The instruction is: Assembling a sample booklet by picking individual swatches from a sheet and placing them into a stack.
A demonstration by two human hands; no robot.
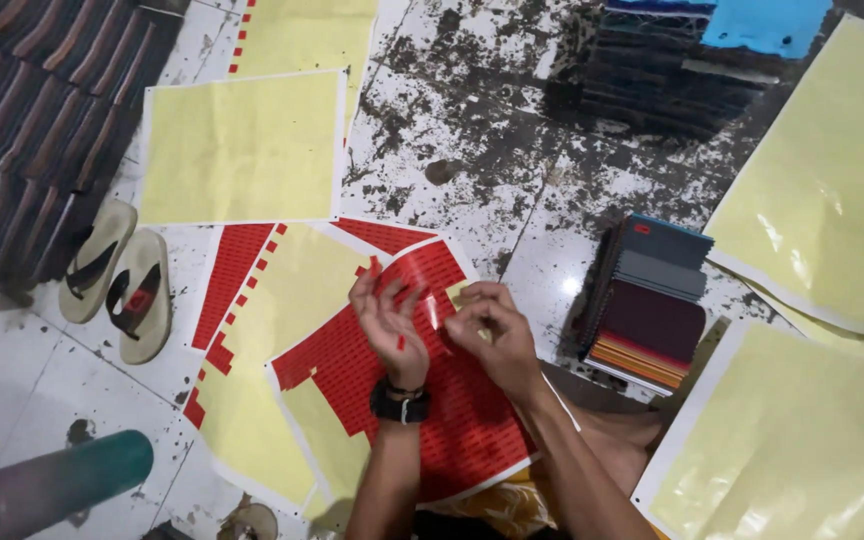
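1. The floor (pixel 472 120), pale tile blotched with dark stains, carries everything seen; large yellow backing sheets (pixel 242 145) are spread across it, toward the far-left corner and along the right edge.

2. A red sticker sheet (pixel 462 420) is laid over the person's lap at the near edge of the floor, partly stripped so that yellow backing shows at its left side. It is judged to be light, thin and floppy, easily creased, with a glossy face that would slip; it is best supported flat and held at a margin.

3. A stack of notebooks (pixel 652 320) is seen just right of the hands, and a pair of sandals (pixel 117 285) lies near the left edge.

4. The left hand (pixel 389 325) is raised, palm up, over the sheet's upper part, its grip apart, fingers loosely curled. A dark wristwatch (pixel 399 403) is worn on that wrist.

5. The right hand (pixel 492 335) is held just beside it, its grip pinched together on a small sticker strip (pixel 432 310), clear-looking and glinting. The strip is judged very light, limp and tacky, apt to curl or stick to itself; it is best taken by one bare end between fingertips.
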